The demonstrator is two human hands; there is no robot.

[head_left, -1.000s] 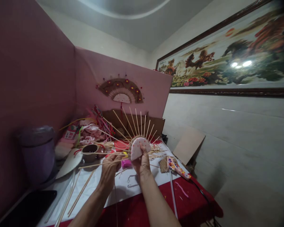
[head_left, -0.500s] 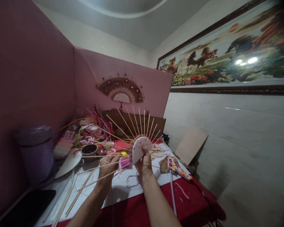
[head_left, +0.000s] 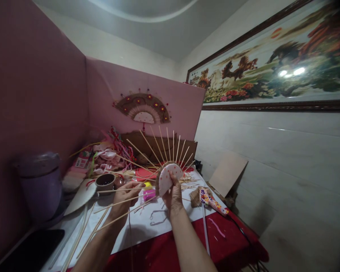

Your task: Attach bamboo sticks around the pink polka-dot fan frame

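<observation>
My right hand (head_left: pixel 172 196) is closed around the base of a half-made fan (head_left: pixel 167 177): a white half-disc with red dots, edged in brown, with several thin bamboo sticks (head_left: pixel 161 145) fanning out from it. I hold it upright above the table. My left hand (head_left: pixel 124 196) is just left of it, fingers pinched on the lower sticks (head_left: pixel 116 204) that point out to the left. A pink and yellow object (head_left: pixel 149 193) lies on the table between the hands.
A finished brown fan (head_left: pixel 143 107) hangs on the pink partition. A small brown bowl (head_left: pixel 105 182), a purple pot (head_left: pixel 39 181), ribbons and cloth (head_left: pixel 110 155), loose sticks (head_left: pixel 82 234), a flowered paper cone (head_left: pixel 212 202) and a dark phone (head_left: pixel 31 251) are on the red-and-white table (head_left: pixel 229 241).
The fan has turned slightly, and its lower-left sticks swung down toward the table. My left hand slid left and lower along those sticks. My right hand kept its grip.
</observation>
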